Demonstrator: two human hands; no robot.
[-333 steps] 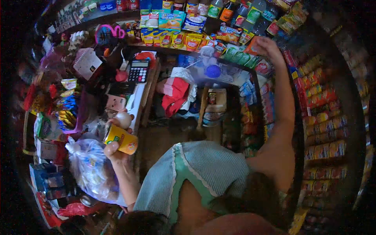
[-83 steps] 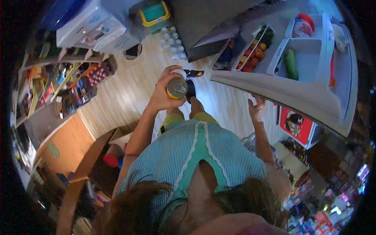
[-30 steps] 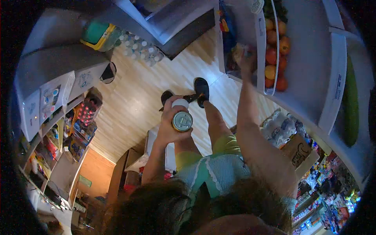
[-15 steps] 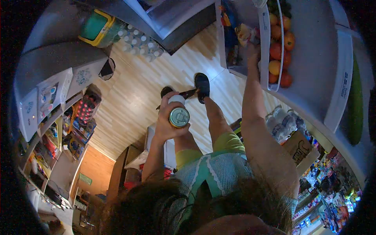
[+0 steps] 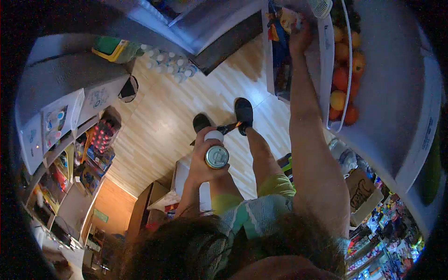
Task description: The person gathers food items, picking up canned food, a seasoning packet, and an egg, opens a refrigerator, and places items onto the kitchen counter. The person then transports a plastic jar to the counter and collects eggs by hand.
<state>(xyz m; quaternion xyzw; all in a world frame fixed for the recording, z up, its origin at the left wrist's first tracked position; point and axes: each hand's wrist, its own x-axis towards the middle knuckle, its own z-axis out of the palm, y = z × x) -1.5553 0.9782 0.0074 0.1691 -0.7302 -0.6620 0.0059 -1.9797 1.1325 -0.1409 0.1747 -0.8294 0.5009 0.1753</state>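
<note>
My left hand (image 5: 204, 161), low in front of my body, is closed around a drink can (image 5: 217, 157) with its silver top facing up. A white round object (image 5: 213, 136), perhaps a cap or a second container, shows beside the can in the same hand. My right arm stretches into an open white bin (image 5: 272, 70) at the upper right. There my right hand (image 5: 301, 39) is closed on a cream and red food packet (image 5: 291, 19); the fingers are partly in shadow. Blue and orange packaging (image 5: 275, 35) lies beside it in the bin.
Oranges and other round fruit (image 5: 343, 79) sit behind a white rail (image 5: 347, 56) on the right. Several bottles (image 5: 170, 63) stand on the wooden floor (image 5: 168, 109) near a green and yellow container (image 5: 109, 48). A brown carton (image 5: 361, 193) and crowded shelves (image 5: 396, 228) are at lower right.
My right hand has moved farther into the bin, and the food packet has shifted with it. My left hand still holds the can. The whole view has tilted slightly.
</note>
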